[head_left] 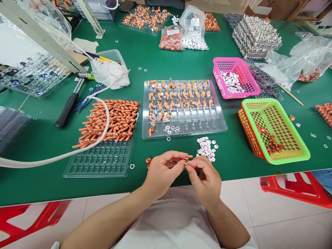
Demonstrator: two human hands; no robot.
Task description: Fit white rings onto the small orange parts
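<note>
At the near edge of a green table (155, 62), the left hand (160, 171) and right hand (204, 180) pinch one orange earbud shell (187, 159) between closed fingertips. Beyond it, the clear tray (181, 107) is over half filled, its front rows still empty.

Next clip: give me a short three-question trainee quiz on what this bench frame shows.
1. True or false: the pink basket holds white pieces.
2. What lies on the green mat just beyond the right hand? A) a heap of small white discs B) a hammer C) a roll of tape
3. What colour is the small part pinched between the left hand and the right hand?

Key: 1 true. 2 A, the white discs. 3 orange.
</note>
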